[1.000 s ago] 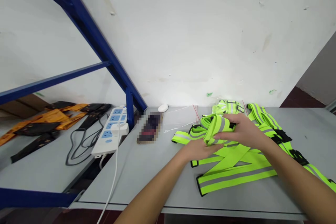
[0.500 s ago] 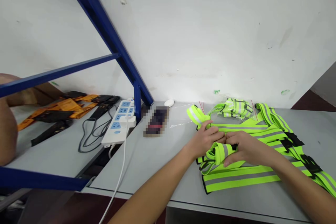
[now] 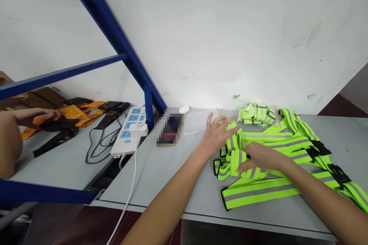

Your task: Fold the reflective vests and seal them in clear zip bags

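Several neon yellow-green reflective straps [image 3: 264, 191] with grey stripes and black buckles lie spread across the grey table. My left hand [image 3: 219, 134] is open, its fingers spread over looped strap at the pile's left end. Beside it, my right hand [image 3: 263, 157] is closed round a folded reflective strap [image 3: 236, 160], thumb below and fingers above; its fingertips are partly hidden. Behind the pile, against the wall, a clear plastic bag [image 3: 257, 115] holds more folded strap.
A phone-like blurred object [image 3: 170, 130] and a white round item [image 3: 184, 109] lie left of the straps. A white power strip [image 3: 126, 138] with a cable sits beside a blue metal frame [image 3: 135, 65]. Beyond it, another person's hand [image 3: 43, 115] is near orange and black straps [image 3: 75, 114].
My left hand has lifted off my right hand and spread its fingers, moving slightly up and left. The folded strap has shifted a little left. The other person's hand has come into view.
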Demonstrator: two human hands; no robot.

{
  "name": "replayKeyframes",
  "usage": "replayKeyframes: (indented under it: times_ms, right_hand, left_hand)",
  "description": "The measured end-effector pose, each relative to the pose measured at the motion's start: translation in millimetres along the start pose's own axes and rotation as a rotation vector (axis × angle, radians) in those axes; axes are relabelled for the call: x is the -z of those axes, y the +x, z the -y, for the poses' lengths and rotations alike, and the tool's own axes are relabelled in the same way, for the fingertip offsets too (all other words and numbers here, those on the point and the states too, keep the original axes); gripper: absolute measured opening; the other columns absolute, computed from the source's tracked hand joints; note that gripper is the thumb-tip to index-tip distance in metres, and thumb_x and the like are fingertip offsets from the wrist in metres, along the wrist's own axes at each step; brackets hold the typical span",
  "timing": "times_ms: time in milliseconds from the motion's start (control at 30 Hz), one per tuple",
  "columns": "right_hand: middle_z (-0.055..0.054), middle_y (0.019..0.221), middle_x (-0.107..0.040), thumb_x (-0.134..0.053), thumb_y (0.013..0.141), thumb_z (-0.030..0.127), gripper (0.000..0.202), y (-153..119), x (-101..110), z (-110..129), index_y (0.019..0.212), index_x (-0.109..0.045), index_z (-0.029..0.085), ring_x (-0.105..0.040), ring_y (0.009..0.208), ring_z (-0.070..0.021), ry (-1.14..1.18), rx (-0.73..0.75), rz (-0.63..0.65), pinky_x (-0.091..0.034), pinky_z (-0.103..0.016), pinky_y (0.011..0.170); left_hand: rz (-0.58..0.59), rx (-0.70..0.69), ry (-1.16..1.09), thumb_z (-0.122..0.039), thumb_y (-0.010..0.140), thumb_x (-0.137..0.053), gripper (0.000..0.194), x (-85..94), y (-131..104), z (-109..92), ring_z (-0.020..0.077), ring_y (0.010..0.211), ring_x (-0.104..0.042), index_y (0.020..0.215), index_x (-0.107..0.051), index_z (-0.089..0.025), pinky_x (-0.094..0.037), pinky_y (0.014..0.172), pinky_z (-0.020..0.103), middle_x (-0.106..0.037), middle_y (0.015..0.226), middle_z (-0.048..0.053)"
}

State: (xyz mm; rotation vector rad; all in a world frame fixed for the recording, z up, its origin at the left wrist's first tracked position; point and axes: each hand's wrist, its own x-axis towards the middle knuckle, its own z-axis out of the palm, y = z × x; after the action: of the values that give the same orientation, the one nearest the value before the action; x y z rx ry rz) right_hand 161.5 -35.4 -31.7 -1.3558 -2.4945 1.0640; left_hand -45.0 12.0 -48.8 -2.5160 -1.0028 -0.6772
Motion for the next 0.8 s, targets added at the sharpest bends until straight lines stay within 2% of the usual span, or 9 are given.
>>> replayKeyframes:
  times_ms: [100, 233, 300, 367, 433, 500, 567, 667, 800]
  right_hand:
    - [0.005, 0.057, -0.044, -0.074, 0.067, 0.054, 0.040, 2, 1, 4, 0.069, -0.054, 0.019, -0.038, 0.050, -0.0105, -0.024, -0.041, 0.006, -0.026, -0.023, 0.045]
    - [0.005, 0.055, -0.042, -0.074, 0.062, 0.062, 0.049, -1, -1, 9, 0.068, -0.051, 0.020, -0.040, 0.050, -0.0129, -0.137, -0.167, -0.020, -0.024, -0.025, 0.046]
    - [0.004, 0.060, -0.048, -0.075, 0.064, 0.059, 0.047, -5, -4, 10, 0.079, -0.054, 0.020, -0.046, 0.054, -0.0155, -0.102, -0.163, -0.041, -0.028, -0.026, 0.048]
    - [0.003, 0.069, -0.055, -0.074, 0.071, 0.049, 0.041, -9, -6, 12, 0.089, -0.052, 0.020, -0.052, 0.061, -0.0169, -0.057, -0.127, -0.074, -0.032, -0.026, 0.052]
    - [0.000, 0.078, -0.059, -0.070, 0.077, 0.044, 0.035, -12, -8, 13, 0.091, -0.049, 0.020, -0.055, 0.065, -0.0175, -0.076, -0.122, -0.118, -0.034, -0.026, 0.054]
    - [-0.003, 0.084, -0.059, -0.067, 0.079, 0.046, 0.037, -12, -12, 13, 0.091, -0.045, 0.020, -0.057, 0.069, -0.0194, -0.166, -0.154, -0.175, -0.036, -0.027, 0.055]
    - [-0.007, 0.088, -0.059, -0.065, 0.080, 0.052, 0.040, -9, -16, 12, 0.091, -0.044, 0.019, -0.059, 0.075, -0.0227, -0.281, -0.156, -0.227, -0.040, -0.029, 0.057]
    - [-0.012, 0.090, -0.059, -0.062, 0.081, 0.055, 0.041, -8, -21, 9, 0.087, -0.045, 0.019, -0.060, 0.082, -0.0270, -0.467, -0.090, -0.310, -0.044, -0.033, 0.062]
    - [-0.011, 0.087, -0.059, -0.056, 0.085, 0.056, 0.039, -17, -20, 10, 0.083, -0.048, 0.018, -0.059, 0.081, -0.0275, -0.605, 0.026, -0.368, -0.046, -0.038, 0.067]
  left_hand:
    - [-0.046, 0.113, -0.042, -0.001, 0.082, -0.048, 0.052, 14.8, 2, 5, 0.0259, 0.113, -0.046, 0.121, -0.059, -0.033, -0.026, 0.106, 0.057, -0.057, 0.132, 0.002]
    - [0.026, 0.042, -0.398, -0.007, 0.082, -0.045, 0.041, 33.9, 3, -8, 0.0209, 0.099, -0.054, 0.114, -0.063, -0.024, -0.045, 0.088, 0.039, -0.063, 0.109, 0.007]
    - [0.144, 0.000, -0.562, -0.013, 0.082, -0.047, 0.033, 41.9, 2, -22, 0.0189, 0.091, -0.057, 0.110, -0.064, -0.020, -0.048, 0.080, 0.033, -0.063, 0.098, 0.007]
    - [0.320, -0.032, -0.640, -0.024, 0.085, -0.054, 0.024, 48.8, 0, -34, 0.0179, 0.087, -0.058, 0.106, -0.064, -0.020, -0.049, 0.076, 0.029, -0.061, 0.095, 0.006]
    - [0.454, -0.028, -0.619, -0.034, 0.081, -0.065, 0.025, 53.8, -5, -42, 0.0194, 0.092, -0.057, 0.103, -0.064, -0.020, -0.050, 0.077, 0.029, -0.059, 0.098, 0.006]
    - [0.492, -0.023, -0.541, -0.033, 0.078, -0.070, 0.028, 55.8, -13, -45, 0.0227, 0.103, -0.055, 0.102, -0.063, -0.021, -0.050, 0.084, 0.032, -0.058, 0.105, 0.006]
    - [0.483, -0.045, -0.464, -0.027, 0.078, -0.070, 0.030, 53.9, -21, -48, 0.0245, 0.111, -0.052, 0.105, -0.061, -0.020, -0.046, 0.093, 0.035, -0.058, 0.113, 0.007]
    - [0.440, -0.083, -0.353, -0.023, 0.079, -0.066, 0.042, 44.0, -30, -54, 0.0262, 0.117, -0.051, 0.119, -0.055, -0.016, -0.041, 0.101, 0.037, -0.057, 0.122, 0.011]
    - [0.415, -0.105, -0.243, -0.025, 0.084, -0.059, 0.037, 27.7, -32, -60, 0.0275, 0.105, -0.059, 0.117, -0.054, -0.010, -0.043, 0.097, 0.041, -0.064, 0.110, 0.014]
